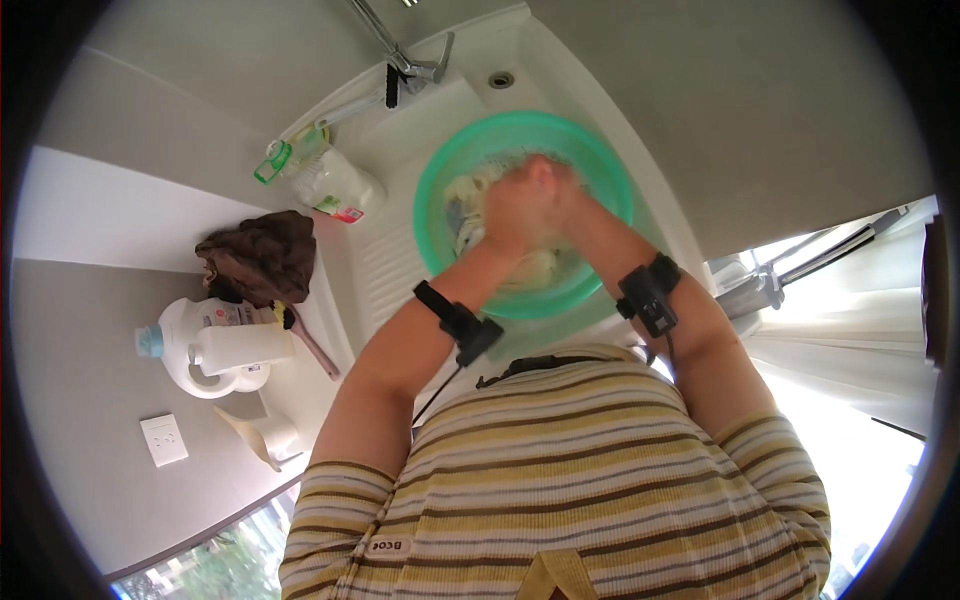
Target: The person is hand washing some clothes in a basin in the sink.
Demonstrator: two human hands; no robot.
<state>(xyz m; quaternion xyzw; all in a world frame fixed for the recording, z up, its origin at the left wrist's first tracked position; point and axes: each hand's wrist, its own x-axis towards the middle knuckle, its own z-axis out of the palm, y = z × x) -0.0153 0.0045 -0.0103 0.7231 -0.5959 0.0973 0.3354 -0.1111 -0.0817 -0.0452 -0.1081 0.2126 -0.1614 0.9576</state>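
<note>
Both my hands are close together over a green plastic basin (425, 225) that stands in a white sink. Blurred by motion, my left hand (513, 208) is beside a wet whitish cloth (463, 192) with grey patches. My right hand (560, 190) meets the left one near the middle of the basin, smeared too. Their fingers do not show clearly, so whether cloth is between them cannot be made out. Foamy water lies around the cloth.
The white sink (385, 245) has a ribbed slope at left and a chrome tap (420, 68) behind. Along its left side are a clear green-handled bottle (335, 180), a brown cloth (262, 255), a brush (312, 342) and white jugs (190, 345). A drain hole (501, 79) shows at the back.
</note>
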